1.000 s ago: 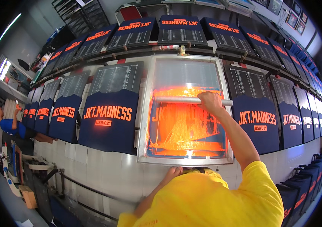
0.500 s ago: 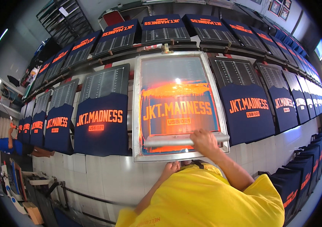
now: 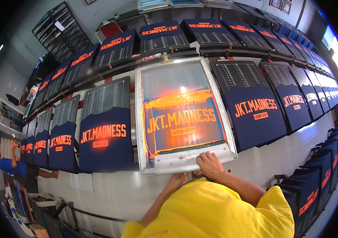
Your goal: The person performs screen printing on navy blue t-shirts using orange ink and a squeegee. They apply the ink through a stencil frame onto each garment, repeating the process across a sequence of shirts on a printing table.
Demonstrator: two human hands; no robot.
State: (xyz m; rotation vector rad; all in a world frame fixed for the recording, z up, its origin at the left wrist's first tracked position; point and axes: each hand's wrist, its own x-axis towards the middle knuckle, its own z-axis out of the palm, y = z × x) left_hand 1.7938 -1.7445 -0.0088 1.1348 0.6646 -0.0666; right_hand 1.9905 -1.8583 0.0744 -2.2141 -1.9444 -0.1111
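In front of me a silkscreen frame with a pale metal rim lies over a dark printing board. Bright orange ink forms a thick band across the middle of its mesh, and orange lettering shows below that. A wide metal squeegee lies tilted back at the near end of the mesh, and my right hand is closed over its right part. My left hand is at the frame's near edge, its fingers curled against the rim and partly hidden.
Navy shirts with orange print, such as one shirt to the left and another shirt to the right, lie on boards in long rows. More printed shirts hang at lower right. Another person stands far left.
My right hand has drawn the squeegee nearer to me, to the frame's near edge, and its broad face has tipped up into view. The left hand stays at the near rim.
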